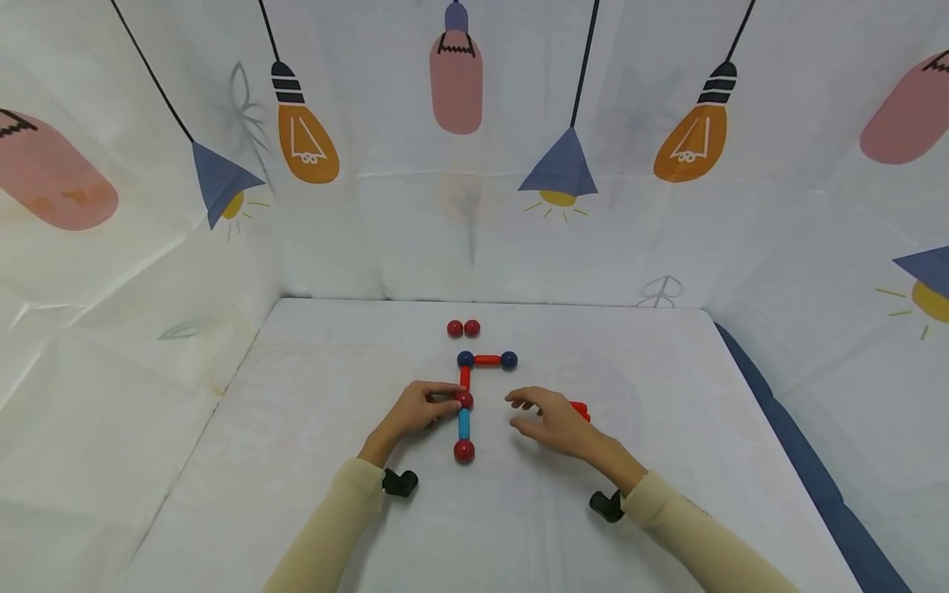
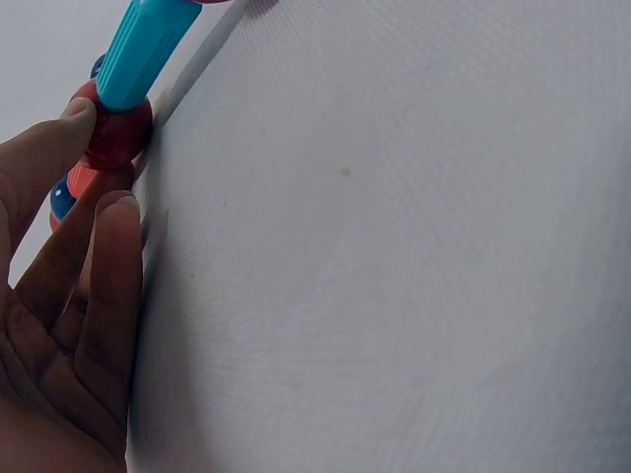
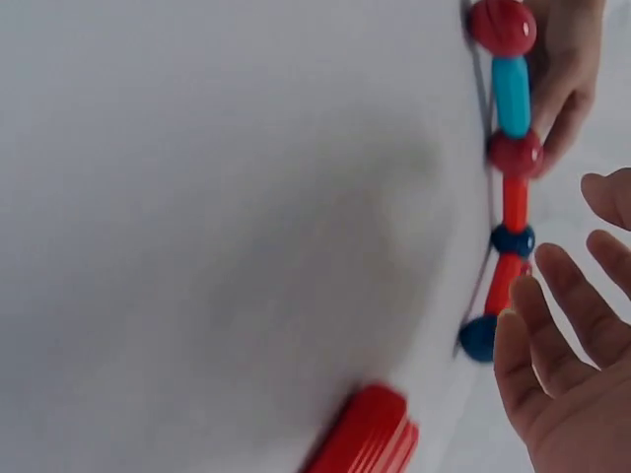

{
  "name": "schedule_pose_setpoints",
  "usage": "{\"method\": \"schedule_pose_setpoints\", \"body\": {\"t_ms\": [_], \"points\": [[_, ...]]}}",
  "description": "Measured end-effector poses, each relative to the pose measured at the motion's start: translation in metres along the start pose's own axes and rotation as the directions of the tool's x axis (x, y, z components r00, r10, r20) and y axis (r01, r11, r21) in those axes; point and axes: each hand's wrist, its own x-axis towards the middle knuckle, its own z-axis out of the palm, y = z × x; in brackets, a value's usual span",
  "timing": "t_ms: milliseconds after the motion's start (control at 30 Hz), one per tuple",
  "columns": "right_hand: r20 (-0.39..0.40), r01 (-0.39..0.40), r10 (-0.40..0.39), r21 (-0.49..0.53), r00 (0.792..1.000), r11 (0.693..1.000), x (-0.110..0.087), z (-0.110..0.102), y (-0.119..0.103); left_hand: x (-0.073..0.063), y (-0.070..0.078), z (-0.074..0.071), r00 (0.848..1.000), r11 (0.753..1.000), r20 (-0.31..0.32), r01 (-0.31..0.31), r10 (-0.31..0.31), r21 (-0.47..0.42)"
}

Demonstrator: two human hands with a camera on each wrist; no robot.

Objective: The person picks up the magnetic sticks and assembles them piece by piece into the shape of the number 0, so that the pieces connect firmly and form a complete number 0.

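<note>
A jointed toy of balls and rods lies on the white table. Its red middle ball joins a light blue rod to a red rod. My left hand pinches that ball, thumb on one side and fingertips on the other. The light blue rod ends in a red ball nearest me. At the far end, a dark blue ball turns the chain right along another red rod to a second dark blue ball. My right hand hovers right of the toy, fingers relaxed and holding nothing.
Two loose red balls sit side by side behind the toy. Loose red rods lie just beyond my right hand, partly hidden by it in the head view. A white cloth with printed lamps hangs around the table's back and sides.
</note>
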Motion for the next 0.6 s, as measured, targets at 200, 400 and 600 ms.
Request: {"method": "schedule_pose_setpoints", "body": {"t_ms": [200, 400, 600], "points": [[-0.112, 0.02, -0.03, -0.092, 0.993, 0.996, -0.014, -0.018, 0.019, -0.001, 0.001, 0.0, 1.0, 1.0, -0.003, -0.005, 0.005, 0.002], [-0.183, -0.03, 0.004, -0.137, 0.983, 0.99, -0.025, -0.031, 0.037, -0.002, 0.001, -0.001, 1.0, 1.0, 0.001, 0.017, -0.017, 0.007], [-0.216, -0.147, 0.116, -0.133, 0.969, 0.98, -0.035, -0.04, 0.052, -0.002, 0.001, -0.001, 1.0, 1.0, -0.002, 0.03, -0.03, 0.003]]}}
